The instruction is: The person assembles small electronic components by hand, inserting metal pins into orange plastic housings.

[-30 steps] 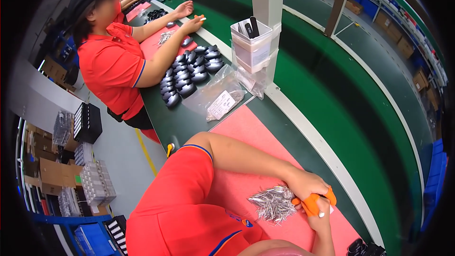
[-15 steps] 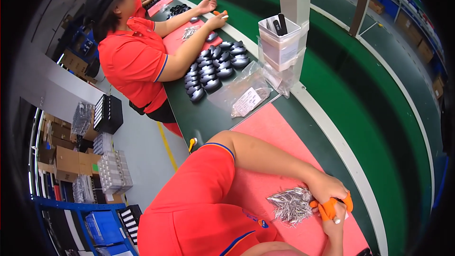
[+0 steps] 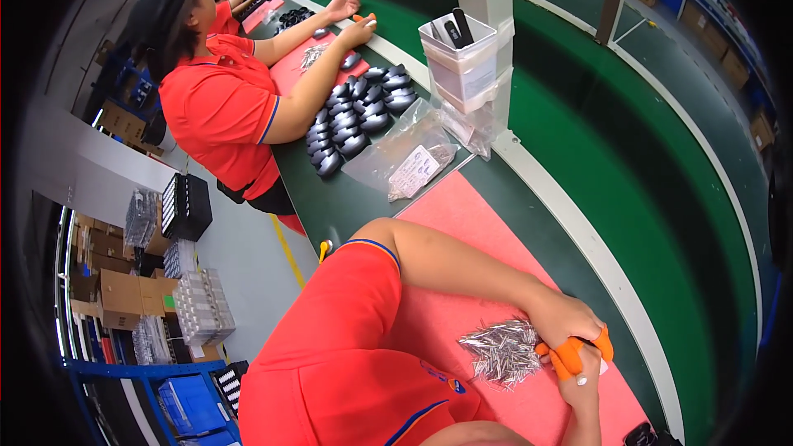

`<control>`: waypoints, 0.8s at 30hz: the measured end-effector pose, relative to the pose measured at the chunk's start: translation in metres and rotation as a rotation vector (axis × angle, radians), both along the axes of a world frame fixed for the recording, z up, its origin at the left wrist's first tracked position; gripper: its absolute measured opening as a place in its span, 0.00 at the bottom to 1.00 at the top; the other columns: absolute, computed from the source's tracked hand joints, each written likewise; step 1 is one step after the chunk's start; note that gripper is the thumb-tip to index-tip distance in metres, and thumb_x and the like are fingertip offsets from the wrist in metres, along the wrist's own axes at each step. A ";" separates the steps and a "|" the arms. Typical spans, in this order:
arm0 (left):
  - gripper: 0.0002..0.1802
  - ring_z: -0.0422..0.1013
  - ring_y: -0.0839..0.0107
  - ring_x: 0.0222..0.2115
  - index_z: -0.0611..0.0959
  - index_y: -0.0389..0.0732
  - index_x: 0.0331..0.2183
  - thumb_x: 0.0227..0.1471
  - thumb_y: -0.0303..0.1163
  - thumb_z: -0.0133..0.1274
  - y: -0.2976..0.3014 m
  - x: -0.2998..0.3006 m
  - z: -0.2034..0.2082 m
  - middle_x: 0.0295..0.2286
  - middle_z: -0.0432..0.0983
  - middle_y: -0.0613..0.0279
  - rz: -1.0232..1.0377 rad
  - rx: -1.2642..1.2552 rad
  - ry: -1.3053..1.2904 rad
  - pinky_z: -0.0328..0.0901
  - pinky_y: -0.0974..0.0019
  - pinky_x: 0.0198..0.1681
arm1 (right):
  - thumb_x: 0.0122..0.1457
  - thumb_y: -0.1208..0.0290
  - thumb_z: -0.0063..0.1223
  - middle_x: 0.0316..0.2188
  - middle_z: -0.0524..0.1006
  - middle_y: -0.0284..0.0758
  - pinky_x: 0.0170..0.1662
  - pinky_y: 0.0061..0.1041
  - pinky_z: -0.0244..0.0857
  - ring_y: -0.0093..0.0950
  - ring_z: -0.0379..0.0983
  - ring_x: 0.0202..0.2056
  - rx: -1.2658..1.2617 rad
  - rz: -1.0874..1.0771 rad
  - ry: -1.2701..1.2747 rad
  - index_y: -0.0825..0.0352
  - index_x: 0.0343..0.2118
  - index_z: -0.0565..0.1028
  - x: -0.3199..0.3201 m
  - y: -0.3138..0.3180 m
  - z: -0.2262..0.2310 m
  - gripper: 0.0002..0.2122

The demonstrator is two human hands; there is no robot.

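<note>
My left hand [image 3: 566,322] reaches in from the left, its fingers in orange finger covers curled closed. Pressed against it from below is my right hand [image 3: 581,367], closed too, with a white cover on one digit. A small dark part shows between the orange covers; its kind is hidden by the fingers. Right beside the hands, a pile of thin silver metal pins [image 3: 500,353] lies on the pink mat [image 3: 446,206]. Under the hands a bit of something white shows at the mat's right side. A black glossy piece [image 3: 640,435] is cut off at the lower edge.
A clear bag with a label [image 3: 413,169] lies beyond the mat, near rows of black-grey domed shells [image 3: 355,120]. A white bin [image 3: 460,66] hangs on a post beside the green conveyor [image 3: 611,157]. A co-worker in red [image 3: 219,99] works farther along the bench.
The whole view has shifted slightly, so the bench and co-worker sit farther left. My hands stay together beside the pins, with little visible change in grip.
</note>
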State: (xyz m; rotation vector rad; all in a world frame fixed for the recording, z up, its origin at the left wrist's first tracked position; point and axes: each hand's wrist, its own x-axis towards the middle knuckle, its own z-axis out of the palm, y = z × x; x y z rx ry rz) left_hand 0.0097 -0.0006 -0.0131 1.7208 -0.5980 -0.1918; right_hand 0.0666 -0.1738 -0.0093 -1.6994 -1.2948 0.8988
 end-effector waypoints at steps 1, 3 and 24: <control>0.31 0.67 0.56 0.44 0.73 0.38 0.48 0.46 0.47 0.56 0.000 0.000 -0.004 0.43 0.70 0.50 0.008 0.002 -0.019 0.63 0.61 0.45 | 0.49 0.80 0.50 0.23 0.77 0.39 0.28 0.28 0.65 0.34 0.74 0.24 0.058 0.026 -0.003 0.73 0.27 0.75 -0.002 0.003 0.003 0.03; 0.31 0.67 0.56 0.44 0.73 0.39 0.48 0.46 0.47 0.56 -0.002 0.004 -0.005 0.44 0.70 0.50 0.000 -0.006 -0.039 0.63 0.61 0.46 | 0.49 0.80 0.51 0.23 0.76 0.39 0.28 0.28 0.64 0.35 0.73 0.24 0.106 0.035 -0.009 0.72 0.27 0.75 0.000 0.006 0.006 0.03; 0.35 0.66 0.58 0.48 0.72 0.37 0.49 0.42 0.45 0.63 0.004 0.006 0.000 0.46 0.69 0.51 -0.018 -0.047 -0.011 0.61 0.61 0.50 | 0.49 0.75 0.47 0.30 0.76 0.42 0.37 0.34 0.68 0.41 0.74 0.33 0.176 0.134 -0.088 0.71 0.31 0.74 0.006 -0.002 -0.012 0.08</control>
